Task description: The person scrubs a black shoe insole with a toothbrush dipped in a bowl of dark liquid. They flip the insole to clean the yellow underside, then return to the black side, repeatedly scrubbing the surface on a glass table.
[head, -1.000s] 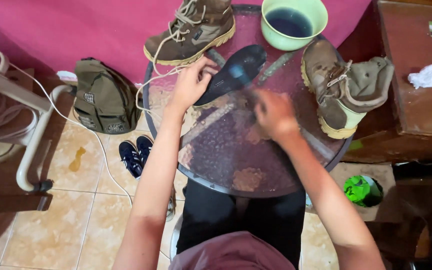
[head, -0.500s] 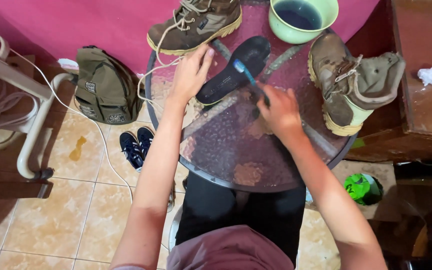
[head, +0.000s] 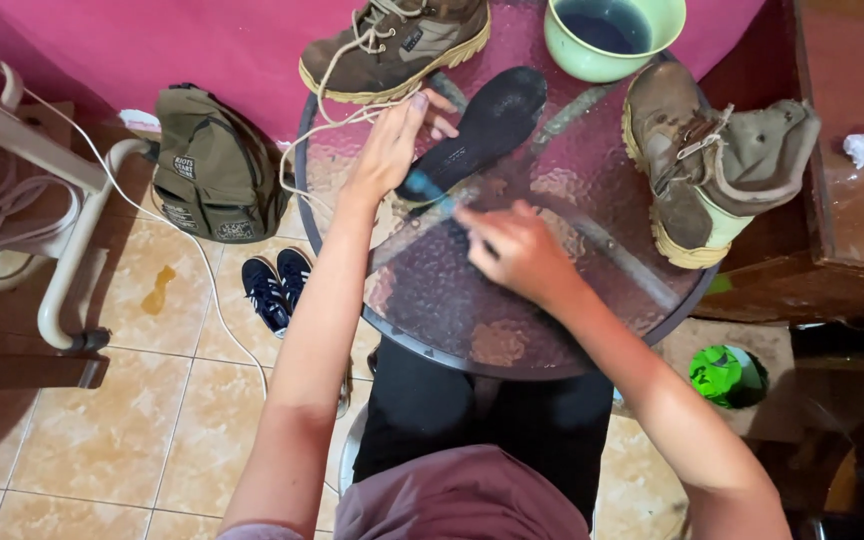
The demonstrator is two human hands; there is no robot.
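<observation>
Left hand (head: pixel 389 150) pins black insole (head: pixel 482 130) — right hand (head: pixel 517 250) holds blue brush (head: pixel 430 190) against it.

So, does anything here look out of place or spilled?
Yes. A yellowish stain marks the floor tiles left of the table, like a spill. One boot lies tipped on its side with its tongue pulled open, while the other boot rests on its sole.

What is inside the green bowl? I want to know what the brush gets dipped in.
The green bowl holds a dark liquid, nearly black. Nothing floats on it in view. Its far rim is cut off by the frame's edge, and the dark liquid hides the bottom.
</observation>
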